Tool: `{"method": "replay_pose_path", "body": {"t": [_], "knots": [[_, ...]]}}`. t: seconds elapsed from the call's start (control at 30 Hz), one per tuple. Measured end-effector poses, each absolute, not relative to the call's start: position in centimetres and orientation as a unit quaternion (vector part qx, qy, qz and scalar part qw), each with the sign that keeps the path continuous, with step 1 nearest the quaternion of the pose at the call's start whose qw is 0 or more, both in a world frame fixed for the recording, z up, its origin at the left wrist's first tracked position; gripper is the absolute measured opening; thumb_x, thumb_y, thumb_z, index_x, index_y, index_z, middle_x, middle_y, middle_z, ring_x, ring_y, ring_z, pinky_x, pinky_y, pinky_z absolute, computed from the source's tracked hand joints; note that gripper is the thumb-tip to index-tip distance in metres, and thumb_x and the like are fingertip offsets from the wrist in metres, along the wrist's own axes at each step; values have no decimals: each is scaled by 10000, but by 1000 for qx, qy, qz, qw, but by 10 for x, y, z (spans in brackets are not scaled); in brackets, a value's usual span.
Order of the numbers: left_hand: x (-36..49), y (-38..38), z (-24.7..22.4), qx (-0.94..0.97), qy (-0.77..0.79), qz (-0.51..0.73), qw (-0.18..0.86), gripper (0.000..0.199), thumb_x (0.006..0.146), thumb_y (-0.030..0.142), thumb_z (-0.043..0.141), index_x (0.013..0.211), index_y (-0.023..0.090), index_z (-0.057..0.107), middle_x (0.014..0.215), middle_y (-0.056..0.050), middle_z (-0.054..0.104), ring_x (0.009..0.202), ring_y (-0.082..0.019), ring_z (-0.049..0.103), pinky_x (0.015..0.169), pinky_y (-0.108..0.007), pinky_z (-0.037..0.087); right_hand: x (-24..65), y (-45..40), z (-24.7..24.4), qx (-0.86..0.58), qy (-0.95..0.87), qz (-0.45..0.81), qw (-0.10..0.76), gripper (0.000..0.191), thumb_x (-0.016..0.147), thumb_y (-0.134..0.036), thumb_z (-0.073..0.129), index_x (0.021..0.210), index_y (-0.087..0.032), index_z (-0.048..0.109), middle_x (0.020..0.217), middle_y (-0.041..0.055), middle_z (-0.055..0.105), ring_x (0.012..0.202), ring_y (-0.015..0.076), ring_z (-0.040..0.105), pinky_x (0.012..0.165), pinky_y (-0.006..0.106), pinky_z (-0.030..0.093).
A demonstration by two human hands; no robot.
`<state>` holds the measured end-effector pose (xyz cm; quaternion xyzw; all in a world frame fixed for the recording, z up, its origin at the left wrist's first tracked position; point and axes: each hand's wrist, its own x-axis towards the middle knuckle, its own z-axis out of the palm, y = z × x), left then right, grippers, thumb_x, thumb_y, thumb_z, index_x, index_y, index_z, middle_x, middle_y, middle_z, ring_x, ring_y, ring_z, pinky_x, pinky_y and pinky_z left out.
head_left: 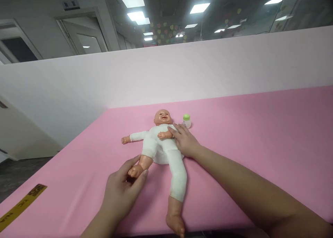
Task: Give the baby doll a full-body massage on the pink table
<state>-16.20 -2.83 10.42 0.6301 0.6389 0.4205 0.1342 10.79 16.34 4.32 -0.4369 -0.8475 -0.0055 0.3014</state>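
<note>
A baby doll [163, 142] with a white cloth body lies on its back, head toward the wall, one arm stretched out and the other bent across its chest. My left hand [122, 186] is closed around one lower leg near the foot, and that leg is lifted and bent. The doll's other leg extends toward the table's front edge. At the doll's side, my right hand [184, 141] grips its upper arm and body; some fingertips are hidden there. Under the doll's hips a piece of white cloth [161, 158] shows. Just beyond my right fingers stands a small clear bottle [186, 121] with a green cap.
Pink covering [247, 144] spreads over the table. A white partition [208, 71] rises along the back, with glass above it. On the left front corner is a yellow printed strip [20, 206]. Grey floor [23, 173] shows past the left edge.
</note>
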Motion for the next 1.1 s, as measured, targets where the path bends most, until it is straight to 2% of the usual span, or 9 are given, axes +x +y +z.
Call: {"method": "replay_pose_path", "body": {"t": [0.13, 0.2, 0.3, 0.4, 0.5, 0.63, 0.8, 0.97, 1.1], "knots": [[-146, -8, 120, 625, 632, 423, 177, 466, 860, 531, 688, 1237, 261, 743, 708, 41, 670, 592, -163, 579, 605, -275, 475, 110, 160, 49, -425, -870, -13, 248, 638, 1028, -279, 581, 1645, -332, 431, 1725, 78, 341, 1582, 409, 270, 1273, 625, 285], [-142, 0, 123, 619, 635, 422, 187, 465, 855, 539, 683, 1223, 262, 749, 720, 33, 681, 602, -168, 580, 601, -277, 464, 110, 160, 50, -429, -869, -16, 245, 624, 1025, -233, 564, 1631, -341, 454, 1720, 77, 352, 1579, 402, 279, 1265, 615, 299], [-137, 5, 125, 615, 638, 421, 194, 480, 856, 556, 676, 1229, 262, 747, 743, 27, 694, 622, -171, 589, 602, -278, 459, 109, 162, 49, -441, -858, -22, 262, 586, 1010, -170, 534, 1582, -297, 526, 1669, 98, 429, 1552, 370, 334, 1272, 592, 295], [-132, -1, 122, 620, 632, 419, 198, 498, 858, 546, 675, 1260, 258, 733, 742, 32, 696, 618, -171, 609, 620, -282, 488, 110, 166, 46, -451, -834, 2, 317, 520, 994, -176, 547, 1510, -233, 587, 1592, 120, 512, 1497, 328, 411, 1278, 545, 306], [-133, -16, 115, 620, 637, 423, 177, 477, 866, 518, 670, 1258, 254, 733, 762, 30, 724, 632, -176, 648, 643, -284, 531, 118, 170, 45, -472, -786, 85, 390, 487, 990, -234, 569, 1477, -234, 568, 1501, 114, 590, 1401, 311, 516, 1207, 525, 411], [-149, -39, 99, 625, 635, 421, 170, 480, 861, 491, 711, 1271, 243, 730, 858, 4, 781, 691, -197, 712, 650, -282, 578, 135, 180, 45, -520, -676, 208, 479, 487, 1016, -387, 579, 1479, -261, 499, 1327, 109, 686, 1150, 300, 670, 1031, 514, 549], [-172, -58, 76, 606, 648, 419, 191, 477, 876, 465, 733, 1297, 242, 727, 1073, -23, 814, 917, -229, 774, 753, -261, 621, 154, 197, 43, -523, -565, 298, 565, 580, 989, -501, 647, 1487, -259, 474, 1377, 110, 673, 1194, 294, 681, 1045, 483, 578], [-181, -68, 62, 575, 663, 430, 211, 465, 844, 537, 749, 1194, 231, 770, 1019, -25, 826, 917, -249, 792, 758, -264, 640, 160, 206, 42, -491, -423, 450, 614, 650, 980, -459, 679, 1554, -338, 401, 1484, 104, 615, 1145, 270, 731, 910, 472, 670], [-188, -80, 66, 602, 659, 390, 225, 459, 838, 536, 751, 1199, 255, 783, 991, -24, 829, 890, -247, 804, 768, -267, 649, 166, 213, 41, -497, -292, 564, 591, 457, 1019, -415, 614, 1430, -267, 480, 1376, 139, 682, 1043, 258, 777, 881, 495, 677]]}}
